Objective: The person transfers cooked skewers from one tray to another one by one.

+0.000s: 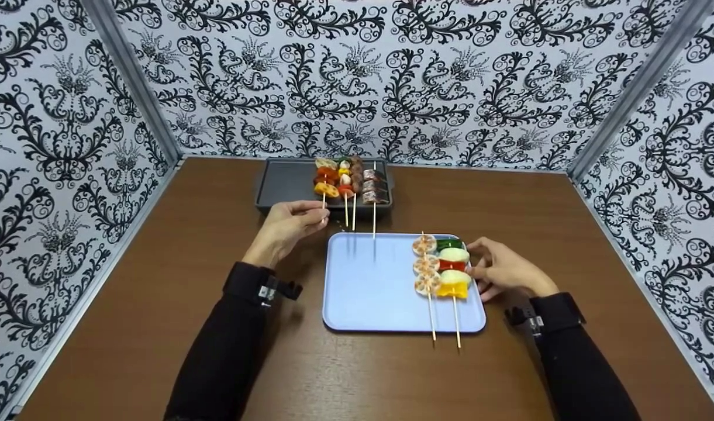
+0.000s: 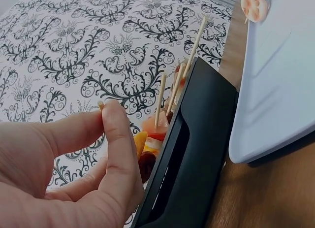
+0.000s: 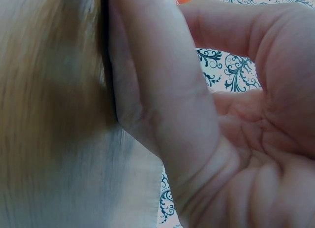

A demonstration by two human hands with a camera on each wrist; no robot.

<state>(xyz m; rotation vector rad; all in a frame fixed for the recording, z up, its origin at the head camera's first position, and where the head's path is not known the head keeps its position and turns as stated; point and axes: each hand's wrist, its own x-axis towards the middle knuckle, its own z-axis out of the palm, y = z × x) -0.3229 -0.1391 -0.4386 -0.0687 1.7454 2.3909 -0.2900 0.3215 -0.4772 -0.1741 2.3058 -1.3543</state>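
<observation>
Left grip (image 1: 290, 228) pinches a skewer (image 1: 324, 202), likely sparing the food (image 1: 326, 175) beyond; right grip (image 1: 504, 268) holds the tray (image 1: 368, 292), seemingly steadying it.

One skewer (image 1: 326, 189) between left fingertips (image 1: 317, 216), grill pan (image 1: 289, 181) just beyond them, three skewers (image 1: 357, 175) in it to their right, tray (image 1: 371, 292) nearer and rightward, against right fingers (image 1: 483, 272), two skewers (image 1: 426, 266) on it beside those

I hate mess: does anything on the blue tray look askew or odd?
Yes, slightly: the two skewers on the blue tray have bare stick ends jutting past its near edge, so they could get knocked.
</observation>
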